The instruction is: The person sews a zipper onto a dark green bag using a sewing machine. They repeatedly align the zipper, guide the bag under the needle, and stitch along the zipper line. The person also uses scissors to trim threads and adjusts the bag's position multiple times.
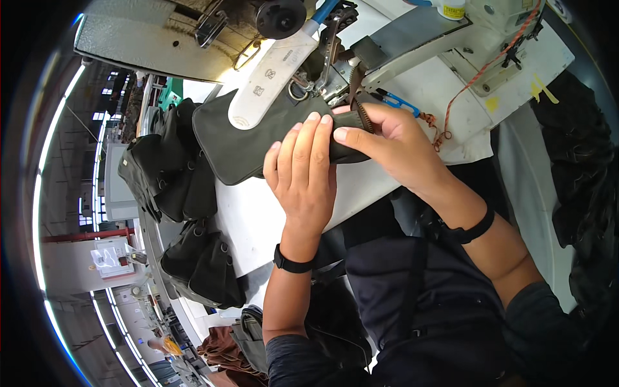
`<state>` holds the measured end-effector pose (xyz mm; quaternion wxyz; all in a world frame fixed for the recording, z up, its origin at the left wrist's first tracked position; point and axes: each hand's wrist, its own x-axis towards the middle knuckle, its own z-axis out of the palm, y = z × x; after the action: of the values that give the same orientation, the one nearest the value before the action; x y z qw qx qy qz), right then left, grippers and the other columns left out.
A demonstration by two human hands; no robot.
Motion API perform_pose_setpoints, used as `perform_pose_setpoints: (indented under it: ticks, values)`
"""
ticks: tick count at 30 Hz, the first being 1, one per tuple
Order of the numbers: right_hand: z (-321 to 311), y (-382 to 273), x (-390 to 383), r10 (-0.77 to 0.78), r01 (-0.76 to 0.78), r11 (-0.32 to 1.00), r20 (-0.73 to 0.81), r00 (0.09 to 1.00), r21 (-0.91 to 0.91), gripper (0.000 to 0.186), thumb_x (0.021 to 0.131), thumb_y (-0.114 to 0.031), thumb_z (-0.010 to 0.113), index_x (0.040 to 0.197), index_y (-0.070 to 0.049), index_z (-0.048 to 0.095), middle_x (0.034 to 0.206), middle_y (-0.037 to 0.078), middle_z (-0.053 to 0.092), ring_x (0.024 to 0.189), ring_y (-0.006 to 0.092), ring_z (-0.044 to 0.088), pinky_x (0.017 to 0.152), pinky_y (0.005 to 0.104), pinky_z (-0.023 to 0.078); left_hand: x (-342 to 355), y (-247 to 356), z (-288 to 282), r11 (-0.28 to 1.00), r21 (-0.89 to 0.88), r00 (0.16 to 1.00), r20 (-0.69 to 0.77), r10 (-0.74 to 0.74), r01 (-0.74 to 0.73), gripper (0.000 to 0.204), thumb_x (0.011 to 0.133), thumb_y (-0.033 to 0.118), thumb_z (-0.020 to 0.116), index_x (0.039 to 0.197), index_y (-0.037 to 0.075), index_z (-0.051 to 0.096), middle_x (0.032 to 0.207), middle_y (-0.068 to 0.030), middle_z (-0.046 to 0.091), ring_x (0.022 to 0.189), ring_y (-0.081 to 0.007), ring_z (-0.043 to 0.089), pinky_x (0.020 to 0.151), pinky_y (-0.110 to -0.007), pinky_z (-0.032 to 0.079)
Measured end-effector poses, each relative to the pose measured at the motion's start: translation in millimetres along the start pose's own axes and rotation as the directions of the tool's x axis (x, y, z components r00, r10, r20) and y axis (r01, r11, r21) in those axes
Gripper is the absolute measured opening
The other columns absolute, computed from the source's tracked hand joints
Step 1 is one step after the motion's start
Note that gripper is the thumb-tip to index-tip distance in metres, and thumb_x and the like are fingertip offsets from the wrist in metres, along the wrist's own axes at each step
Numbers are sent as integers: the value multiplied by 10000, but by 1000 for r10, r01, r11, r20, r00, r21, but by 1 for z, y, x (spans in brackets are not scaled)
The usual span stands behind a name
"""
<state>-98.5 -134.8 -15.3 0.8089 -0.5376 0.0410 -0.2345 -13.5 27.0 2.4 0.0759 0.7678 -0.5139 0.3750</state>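
Observation:
A dark olive fabric bag panel (pixel 225 145) with rounded corners and piped edges lies on the white sewing table (pixel 251 226), partly beneath the sewing machine head. My left hand (pixel 303 171) rests flat on it with the fingers stretched out side by side. At the panel's right end my right hand (pixel 409 151) pinches the fabric edge between thumb and fingers. A brown zipper strip (pixel 356 90) rises beside that pinch and runs up toward the machine's presser area; its lower end is partly hidden by my right hand.
The sewing machine (pixel 155 42) spans the top, with a white lamp-like bar (pixel 274 84) reaching over the panel. Blue-handled snips (pixel 400 102) and orange cord (pixel 446 132) lie on the right. Dark bags (pixel 171 171) pile up on the left; dark fabric (pixel 574 148) hangs at far right.

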Motion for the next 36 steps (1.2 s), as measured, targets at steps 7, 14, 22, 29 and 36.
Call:
perform_pose_setpoints:
  ticks: [7, 14, 22, 29, 36]
  values:
    - [-7, -14, 3, 104, -101, 992, 29, 994, -73, 184, 1004, -163, 723, 948, 7, 767, 780, -70, 615, 723, 23, 498, 635, 255, 423, 5, 9, -6, 973, -210, 992, -59, -115, 100, 690, 724, -14, 834, 1390, 105, 699, 1352, -58, 746, 1165, -219, 706, 994, -361, 471]
    - [-10, -27, 12, 181, -178, 983, 55, 982, -46, 222, 1019, -108, 712, 1179, 35, 769, 1066, 22, 770, 966, 69, 673, 883, 261, 541, 16, 6, -10, 960, -246, 990, -10, -137, 131, 696, 693, -6, 847, 1365, 109, 705, 1349, -52, 751, 1176, -234, 706, 1001, -362, 478]
    - [-10, -32, 23, 241, -239, 970, 56, 969, -43, 212, 1027, -153, 713, 1111, 36, 761, 1010, 1, 744, 914, 51, 643, 844, 251, 519, 20, 1, -5, 956, -252, 987, -21, -161, 151, 619, 724, 27, 806, 1332, 108, 723, 1326, -30, 749, 1147, -219, 679, 994, -364, 459]
    - [-13, -31, 30, 234, -235, 953, -27, 972, -192, 249, 1039, -218, 721, 902, -11, 742, 814, -82, 622, 771, 5, 510, 695, 229, 425, 26, -8, -4, 958, -253, 990, 0, -142, 138, 674, 699, 19, 821, 1357, 99, 698, 1353, -51, 746, 1211, -255, 689, 1019, -369, 460]
    - [-12, -29, 21, -340, 200, 779, -131, 931, -595, 214, 1070, -195, 678, 1057, 9, 740, 706, -81, 557, 665, 2, 456, 582, 240, 357, 21, -5, 0, 969, -212, 991, -15, -132, 126, 712, 690, -8, 813, 1380, 117, 693, 1382, -49, 722, 1251, -253, 659, 1089, -416, 450]
